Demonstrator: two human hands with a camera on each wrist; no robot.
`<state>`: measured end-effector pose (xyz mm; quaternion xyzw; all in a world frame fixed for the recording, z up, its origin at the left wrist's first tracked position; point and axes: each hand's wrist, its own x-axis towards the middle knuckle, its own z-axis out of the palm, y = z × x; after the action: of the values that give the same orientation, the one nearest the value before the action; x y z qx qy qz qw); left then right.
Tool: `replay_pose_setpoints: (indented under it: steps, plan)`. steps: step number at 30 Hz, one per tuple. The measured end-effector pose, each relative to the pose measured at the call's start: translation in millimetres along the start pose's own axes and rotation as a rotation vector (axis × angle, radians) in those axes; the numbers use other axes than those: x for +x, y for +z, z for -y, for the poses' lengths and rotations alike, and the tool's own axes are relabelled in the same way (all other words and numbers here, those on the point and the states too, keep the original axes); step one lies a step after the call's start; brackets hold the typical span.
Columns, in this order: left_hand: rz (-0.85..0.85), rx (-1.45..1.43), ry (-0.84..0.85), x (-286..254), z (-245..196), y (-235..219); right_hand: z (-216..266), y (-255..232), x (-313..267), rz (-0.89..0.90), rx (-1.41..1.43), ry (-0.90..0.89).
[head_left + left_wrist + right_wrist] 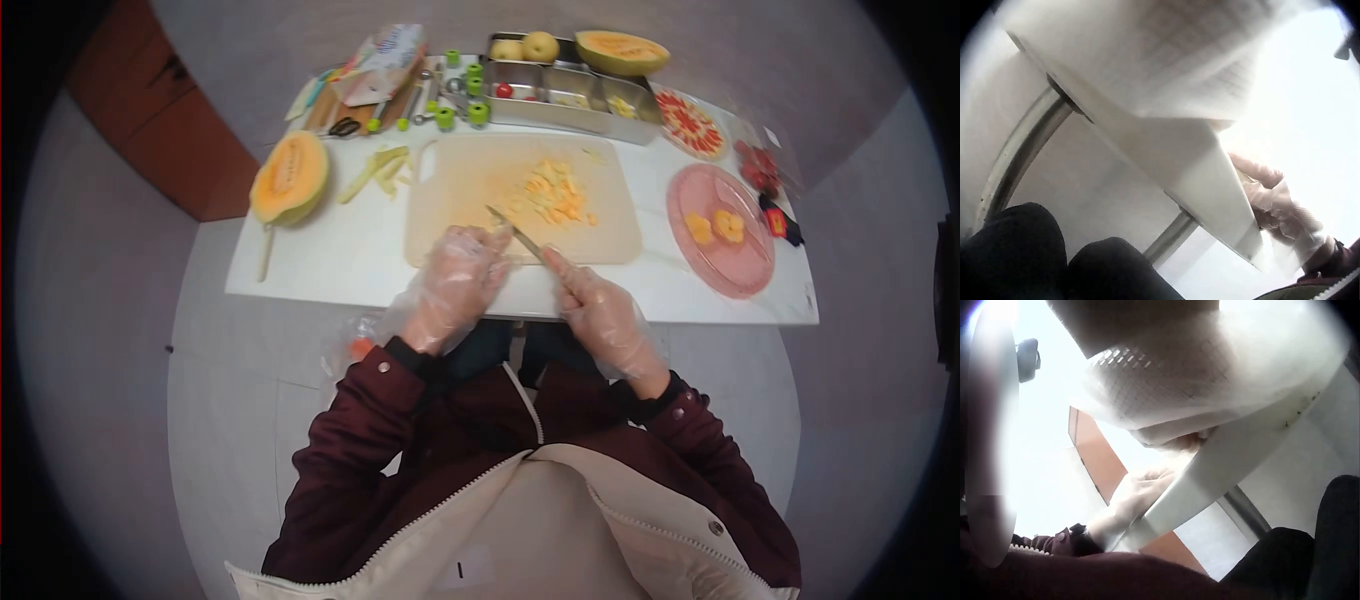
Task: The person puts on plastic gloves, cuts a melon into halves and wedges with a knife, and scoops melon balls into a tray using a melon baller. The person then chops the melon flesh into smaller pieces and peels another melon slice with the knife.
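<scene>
In the head view both hands wear clear plastic gloves. My right hand (603, 312) grips a knife (527, 242) by its handle, the blade slanting left over the front of the cutting board (425, 225). At the board's front edge, my left hand (458, 275) has its fingers curled close beside the blade, pinching a small pale melon piece (497, 228) mostly hidden by the fingers. Chopped orange melon bits (555, 195) lie just beyond the knife tip. Glove plastic fills much of both wrist views; the right hand (1282, 209) shows in the left one.
A half melon (292, 178) stands left, near peel strips (378, 172). Behind the board are green-handled cutters (445, 118) and a sectioned metal tray (570, 115) with fruit. A pink plate (735, 270) holds orange pieces at right; a plate of red slices (692, 125) is behind it.
</scene>
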<state>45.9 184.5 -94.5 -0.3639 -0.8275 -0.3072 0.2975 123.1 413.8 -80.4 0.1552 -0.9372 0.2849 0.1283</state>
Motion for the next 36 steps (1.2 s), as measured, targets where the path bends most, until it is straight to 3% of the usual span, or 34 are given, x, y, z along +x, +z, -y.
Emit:
replay_pose_setpoints:
  steps: [1,2,3,5,8,11,15,18,21,24,26,29,32,36]
  plan:
    - [-0.008,0.029,-0.01,0.2,-0.4,-0.4,-1.7,-0.5,0.4,-0.038,0.017,-0.011]
    - [0.022,0.041,0.008,0.8,0.1,-0.3,2.9,-7.0,2.6,0.057,0.131,0.129]
    - [0.057,0.049,0.033,1.4,1.2,-0.4,9.1,-13.5,5.0,0.057,0.148,0.115]
    - [0.076,0.082,0.032,1.0,0.5,-3.2,16.9,-24.6,6.9,0.105,0.391,0.316]
    - [0.156,0.055,-0.084,0.4,-5.8,-2.7,3.2,-16.5,-0.2,-0.002,0.423,0.181]
    - [0.095,0.023,-0.023,-4.7,-4.7,-0.2,-9.1,-7.1,-3.9,-0.165,0.518,0.168]
    - [-0.005,0.029,-0.078,-5.2,-7.1,5.8,-8.5,-11.4,-3.3,-0.191,0.501,0.187]
    - [-0.039,0.095,-0.072,-10.6,-4.3,7.4,-5.4,-14.0,-3.1,-0.125,0.445,0.251]
    - [-0.033,0.136,-0.082,-10.8,-4.9,6.9,-5.2,-12.3,-1.8,-0.189,0.37,0.108]
    - [-0.03,0.138,-0.112,-10.2,-6.0,6.9,1.5,-21.6,3.3,-0.096,0.127,0.123]
    - [-0.037,0.131,-0.095,-10.7,-5.8,7.4,11.3,-35.8,14.1,0.081,-0.063,0.161]
    - [-0.003,0.171,-0.108,-8.3,-9.1,4.7,17.8,-50.0,31.9,0.09,-0.179,0.007]
    - [-0.038,0.164,-0.058,-12.1,-0.5,9.0,21.0,-70.2,57.5,0.21,-0.277,0.045]
    - [-0.053,0.137,-0.057,-15.0,3.1,8.1,9.0,-81.1,60.3,0.275,-0.181,0.109]
